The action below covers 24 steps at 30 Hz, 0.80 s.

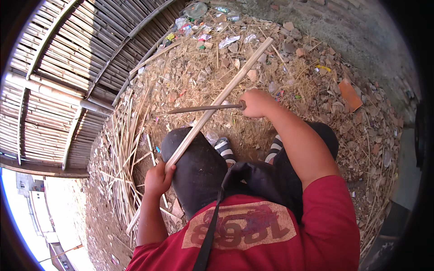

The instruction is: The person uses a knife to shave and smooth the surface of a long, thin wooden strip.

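My left hand [158, 179] is closed round the lower end of a long pale bamboo strip [222, 95], which slants up and away to the right past my knee. In my right hand [257, 103] is the handle of a knife [199, 109] with a long, narrow dark blade pointing left. The blade crosses the strip about midway; whether it touches or only passes over it, I cannot tell. The strip's far end rises above the littered ground. Both my knees are bent, and sandals with pale stripes show between them.
To the left lies a loose pile of thin split bamboo strips [124, 158]. A bamboo-slat fence [58, 90] stands at the far left, a grey wall [361, 49] at the far right. Brick rubble, straw and plastic scraps cover the ground, with an orange brick piece [350, 95] near the wall.
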Tool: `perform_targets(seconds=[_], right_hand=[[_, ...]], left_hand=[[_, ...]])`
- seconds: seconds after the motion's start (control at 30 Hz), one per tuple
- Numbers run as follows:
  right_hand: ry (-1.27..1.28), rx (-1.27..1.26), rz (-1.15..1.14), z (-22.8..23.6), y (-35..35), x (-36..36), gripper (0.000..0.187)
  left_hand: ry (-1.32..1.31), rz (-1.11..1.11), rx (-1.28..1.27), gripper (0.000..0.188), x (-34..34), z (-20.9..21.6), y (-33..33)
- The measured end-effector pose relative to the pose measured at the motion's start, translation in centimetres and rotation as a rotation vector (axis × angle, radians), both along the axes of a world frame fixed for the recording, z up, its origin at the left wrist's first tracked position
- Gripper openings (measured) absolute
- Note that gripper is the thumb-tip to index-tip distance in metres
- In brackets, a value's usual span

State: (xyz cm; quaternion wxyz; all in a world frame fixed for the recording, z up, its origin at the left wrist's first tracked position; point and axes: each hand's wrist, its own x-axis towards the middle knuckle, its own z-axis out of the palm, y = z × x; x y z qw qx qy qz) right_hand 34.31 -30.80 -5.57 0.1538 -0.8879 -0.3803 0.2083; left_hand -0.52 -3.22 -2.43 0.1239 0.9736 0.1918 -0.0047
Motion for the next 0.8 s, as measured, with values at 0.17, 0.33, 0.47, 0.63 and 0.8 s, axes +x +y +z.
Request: perform_targets(seconds=[0.17, 0.33, 0.47, 0.63, 0.8], right_hand=[[0.148, 0.174, -0.327, -2.6, -2.2, 3.0, 0.03], [0.009, 0.048, -0.087, -1.4, 0.4, -0.4, 0.033], [-0.015, 0.041, -0.068, -1.1, -0.5, 0.6, 0.032], [0.172, 0.127, -0.321, -2.2, -1.7, 3.4, 0.034], [0.033, 0.003, -0.045, 1.2, -0.4, -0.5, 0.034]], left_hand=[[0.038, 0.034, 0.01, 0.048, 0.2, 1.0, -0.5], [0.078, 0.049, -0.007, 0.048, 0.4, 1.6, -1.0], [0.054, 0.032, -0.028, 0.049, 0.4, 1.1, -0.7], [0.024, 0.04, -0.011, 0.049, 0.3, 0.8, -0.5], [0.077, 0.052, -0.045, 0.049, -0.9, 1.4, -1.2]])
